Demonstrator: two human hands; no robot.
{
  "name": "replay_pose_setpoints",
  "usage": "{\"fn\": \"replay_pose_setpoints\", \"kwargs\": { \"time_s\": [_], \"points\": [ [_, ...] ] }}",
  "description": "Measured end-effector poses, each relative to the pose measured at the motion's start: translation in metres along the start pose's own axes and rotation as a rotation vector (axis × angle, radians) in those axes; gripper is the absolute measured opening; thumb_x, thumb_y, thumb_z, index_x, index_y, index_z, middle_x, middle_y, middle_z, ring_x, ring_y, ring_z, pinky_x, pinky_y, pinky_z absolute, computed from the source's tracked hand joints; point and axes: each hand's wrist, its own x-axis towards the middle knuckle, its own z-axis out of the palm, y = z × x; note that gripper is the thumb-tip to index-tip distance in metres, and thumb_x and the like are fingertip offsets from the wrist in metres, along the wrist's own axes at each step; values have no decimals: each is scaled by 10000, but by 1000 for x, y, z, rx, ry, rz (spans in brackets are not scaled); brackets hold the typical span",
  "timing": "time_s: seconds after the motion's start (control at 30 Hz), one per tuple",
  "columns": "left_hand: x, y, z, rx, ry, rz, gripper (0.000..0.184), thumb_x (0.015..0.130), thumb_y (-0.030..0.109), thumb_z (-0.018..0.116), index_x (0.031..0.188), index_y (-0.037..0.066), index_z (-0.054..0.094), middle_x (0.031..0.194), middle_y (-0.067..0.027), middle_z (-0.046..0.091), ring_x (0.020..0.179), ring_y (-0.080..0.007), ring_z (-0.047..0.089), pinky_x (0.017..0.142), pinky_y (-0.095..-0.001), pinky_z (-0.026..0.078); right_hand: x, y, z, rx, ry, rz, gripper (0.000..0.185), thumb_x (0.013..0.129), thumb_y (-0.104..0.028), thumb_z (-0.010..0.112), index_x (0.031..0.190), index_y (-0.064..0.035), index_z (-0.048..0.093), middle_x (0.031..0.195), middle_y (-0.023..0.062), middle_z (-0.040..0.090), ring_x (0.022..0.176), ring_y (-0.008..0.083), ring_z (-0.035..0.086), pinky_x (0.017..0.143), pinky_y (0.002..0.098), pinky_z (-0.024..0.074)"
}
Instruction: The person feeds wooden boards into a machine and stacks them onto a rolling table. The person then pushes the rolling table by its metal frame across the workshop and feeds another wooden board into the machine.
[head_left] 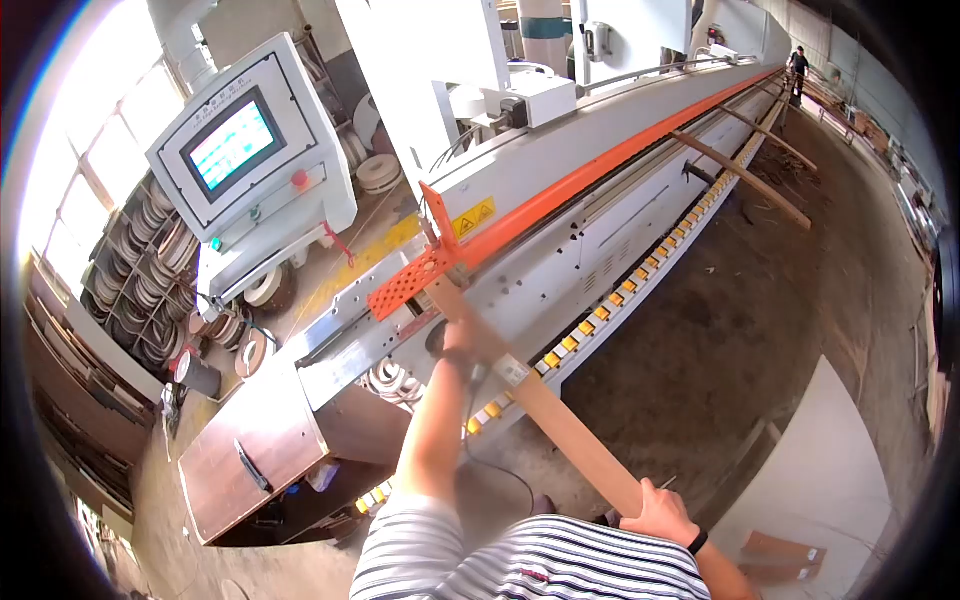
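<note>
A long, narrow brown board [570, 430] slants from the machine's orange perforated guard [410, 282] down toward my body. My left hand [458, 338] is on the board near its far end, close to the guard; its fingers are blurred and partly hidden. Wrapped round the near end of the board is my right hand [660, 512], with a black band at the wrist. A small white label [511, 371] sits on the board between the two hands.
The long machine [620, 200] with yellow rollers [601, 313] runs to the upper right. A control panel [235, 140] stands at left, above a brown cabinet [250, 450]. Two wooden bars [745, 180] stick out from the machine. A person [798, 72] stands far off. A white sheet [815, 480] lies lower right.
</note>
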Motion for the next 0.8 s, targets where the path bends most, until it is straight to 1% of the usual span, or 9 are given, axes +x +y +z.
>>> {"fn": "replay_pose_setpoints", "kwargs": {
  "time_s": [0.13,0.2,0.33,0.43,0.53,0.67,0.73,0.77,0.8],
  "points": [
    [8,-5,9,-73,22,-50,686,983,544,452,1013,-110,658,754,-172,665,596,-291,648,477,-429,490,9,5,-13,-27,-64,44,665,670,-457,725,1077,25,514,869,284,688,875,451,679,814,503,536],
    [-17,45,-8,-308,18,-303,688,982,547,454,1030,-109,656,787,-178,676,617,-294,655,483,-421,500,13,9,-15,-1,-51,27,654,641,-433,753,1045,21,510,842,284,685,838,452,681,785,503,543],
    [15,5,22,-26,18,60,693,982,549,451,1052,-111,650,854,-198,687,637,-306,658,489,-428,495,21,15,-21,-12,-39,28,660,629,-424,756,1050,25,517,846,284,686,841,448,683,784,500,543],
    [24,13,37,-179,14,-81,696,979,546,450,1048,-118,645,873,-232,680,676,-336,668,510,-438,503,27,25,-26,7,16,6,654,620,-416,757,1040,28,525,834,278,686,832,447,681,778,502,542],
    [0,88,27,-215,-38,-138,695,982,540,434,1075,-122,625,897,-273,668,786,-389,683,585,-462,531,39,41,-39,-9,38,2,636,613,-408,753,1028,22,536,841,272,686,837,447,679,776,504,540],
    [27,111,47,-13,-73,104,640,1018,468,358,1226,-110,538,1024,-310,653,973,-437,661,765,-518,531,59,66,-62,-65,54,7,627,597,-403,755,1028,4,551,885,272,692,868,445,678,777,505,540],
    [57,107,68,55,-95,166,583,992,441,414,1250,-62,557,1092,-273,651,1043,-401,634,838,-512,500,67,74,-72,-53,62,-14,631,594,-388,761,1044,1,550,882,274,686,866,445,672,776,504,540],
    [78,96,85,217,-127,237,559,979,428,443,1262,-38,567,1127,-254,650,1078,-384,621,874,-510,484,69,79,-79,-17,75,-19,632,598,-376,764,1057,0,545,876,277,680,865,443,666,778,503,538],
    [102,76,94,651,-165,436,538,966,415,471,1273,-14,576,1161,-236,649,1113,-366,608,911,-507,468,73,87,-81,14,139,-70,601,630,-366,755,1074,-15,553,891,246,687,878,433,665,772,511,534]
  ]
}}
